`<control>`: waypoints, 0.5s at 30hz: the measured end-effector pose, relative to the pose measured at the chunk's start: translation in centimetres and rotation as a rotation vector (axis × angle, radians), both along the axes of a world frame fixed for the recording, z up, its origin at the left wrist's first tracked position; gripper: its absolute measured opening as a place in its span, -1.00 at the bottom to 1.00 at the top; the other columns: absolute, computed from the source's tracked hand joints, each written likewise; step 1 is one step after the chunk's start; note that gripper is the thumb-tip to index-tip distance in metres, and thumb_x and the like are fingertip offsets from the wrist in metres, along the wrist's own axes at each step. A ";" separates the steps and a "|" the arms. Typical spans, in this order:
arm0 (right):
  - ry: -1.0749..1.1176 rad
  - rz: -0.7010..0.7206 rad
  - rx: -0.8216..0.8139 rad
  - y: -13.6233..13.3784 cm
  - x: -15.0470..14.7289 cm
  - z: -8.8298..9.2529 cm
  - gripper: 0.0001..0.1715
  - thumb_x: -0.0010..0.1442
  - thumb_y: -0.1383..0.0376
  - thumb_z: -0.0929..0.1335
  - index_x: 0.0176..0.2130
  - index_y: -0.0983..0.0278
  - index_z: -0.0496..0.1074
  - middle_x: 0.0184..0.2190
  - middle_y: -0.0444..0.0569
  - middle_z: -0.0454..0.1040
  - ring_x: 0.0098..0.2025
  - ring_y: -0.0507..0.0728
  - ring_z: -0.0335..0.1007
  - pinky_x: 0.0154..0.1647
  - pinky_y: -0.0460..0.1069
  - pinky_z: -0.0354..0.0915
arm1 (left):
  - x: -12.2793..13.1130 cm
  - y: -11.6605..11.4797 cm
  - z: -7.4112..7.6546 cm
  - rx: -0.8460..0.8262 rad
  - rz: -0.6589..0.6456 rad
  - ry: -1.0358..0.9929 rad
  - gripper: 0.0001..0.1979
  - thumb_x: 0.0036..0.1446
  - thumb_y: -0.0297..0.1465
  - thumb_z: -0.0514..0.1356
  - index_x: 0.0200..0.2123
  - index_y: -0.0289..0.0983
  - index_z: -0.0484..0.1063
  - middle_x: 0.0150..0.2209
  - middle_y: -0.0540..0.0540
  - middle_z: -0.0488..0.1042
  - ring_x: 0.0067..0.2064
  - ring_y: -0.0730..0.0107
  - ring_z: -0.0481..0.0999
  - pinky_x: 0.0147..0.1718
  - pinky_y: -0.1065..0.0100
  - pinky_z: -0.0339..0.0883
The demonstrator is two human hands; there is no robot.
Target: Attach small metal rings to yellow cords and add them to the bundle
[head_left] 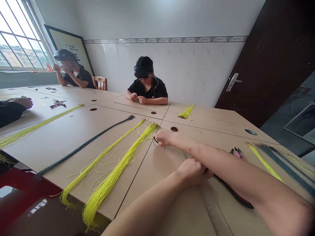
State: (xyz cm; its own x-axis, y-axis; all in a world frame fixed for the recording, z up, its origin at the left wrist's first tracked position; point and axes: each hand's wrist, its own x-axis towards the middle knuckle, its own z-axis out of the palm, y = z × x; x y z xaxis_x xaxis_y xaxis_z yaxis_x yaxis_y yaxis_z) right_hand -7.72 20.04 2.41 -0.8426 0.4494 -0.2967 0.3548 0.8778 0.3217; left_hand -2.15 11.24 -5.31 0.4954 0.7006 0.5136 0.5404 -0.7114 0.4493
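Across smooth tan bench (86, 127), see thick bright-yellow cord bundle (120, 166) slanting leftward from beside curled right hand (164, 137) to near edge; farther off, find curled left hand (193, 171); cannot tell either grip's contents.

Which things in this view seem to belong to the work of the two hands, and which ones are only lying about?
Probably in the work:
- thick yellow cord bundle, its end beside the right hand
- ruler, running past the left hand

Probably only lying about:
- long dark cord bundle, left of centre
- small yellow bundle, farther back
- dark red tool, far left
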 end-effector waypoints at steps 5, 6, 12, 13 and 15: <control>0.111 0.026 0.073 -0.6 0.6 -0.4 -0.73 0.28 0.25 0.31 -0.08 0.38 0.36 -0.15 0.03 0.41 -0.16 0.12 0.39 -0.16 0.08 0.38 | 0.1 0.1 0.0 0.018 0.000 0.030 -0.81 0.20 -0.33 0.14 -0.23 -0.37 0.39 -0.27 -0.10 0.44 -0.27 0.38 0.46 -0.29 0.28 0.42; 0.128 0.032 0.090 -0.7 0.7 -0.4 -0.74 0.28 0.26 0.31 -0.09 0.38 0.37 -0.15 0.03 0.41 -0.16 0.11 0.40 -0.16 0.07 0.38 | 0.1 0.1 0.1 0.025 -0.006 0.032 -0.82 0.19 -0.35 0.15 -0.22 -0.37 0.39 -0.25 -0.11 0.44 -0.24 0.36 0.46 -0.26 0.26 0.42; 0.230 0.093 0.182 -1.2 1.2 -0.3 -0.77 0.27 0.27 0.31 -0.11 0.38 0.38 -0.17 0.01 0.41 -0.11 0.14 0.37 -0.06 0.13 0.32 | -0.1 -0.1 0.7 0.061 -0.037 0.014 -0.81 0.14 -0.42 0.16 -0.17 -0.37 0.37 -0.14 -0.18 0.43 -0.14 0.29 0.44 -0.17 0.20 0.40; 0.244 0.099 0.194 -1.3 1.2 -0.3 -0.76 0.27 0.27 0.31 -0.11 0.38 0.38 -0.17 0.01 0.41 -0.09 0.15 0.37 -0.05 0.14 0.31 | -0.1 -0.1 0.8 0.064 -0.042 0.012 -0.81 0.14 -0.42 0.16 -0.17 -0.38 0.37 -0.13 -0.19 0.43 -0.13 0.27 0.44 -0.16 0.19 0.40; 0.259 0.102 0.206 -1.3 1.4 -0.2 -0.77 0.27 0.27 0.31 -0.12 0.38 0.38 -0.16 0.02 0.41 -0.07 0.16 0.35 -0.02 0.16 0.29 | -0.1 0.0 0.7 0.070 -0.055 0.011 -0.81 0.13 -0.43 0.15 -0.19 -0.38 0.38 -0.14 -0.21 0.43 -0.10 0.25 0.44 -0.15 0.19 0.39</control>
State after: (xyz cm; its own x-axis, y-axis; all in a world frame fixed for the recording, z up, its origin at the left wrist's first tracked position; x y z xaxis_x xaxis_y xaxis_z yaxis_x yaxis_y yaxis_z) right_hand -6.36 18.71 2.18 -0.9217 0.3874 0.0214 0.3621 0.8389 0.4063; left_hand -2.29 11.24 -4.58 0.5380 0.6349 0.5545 0.5042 -0.7695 0.3920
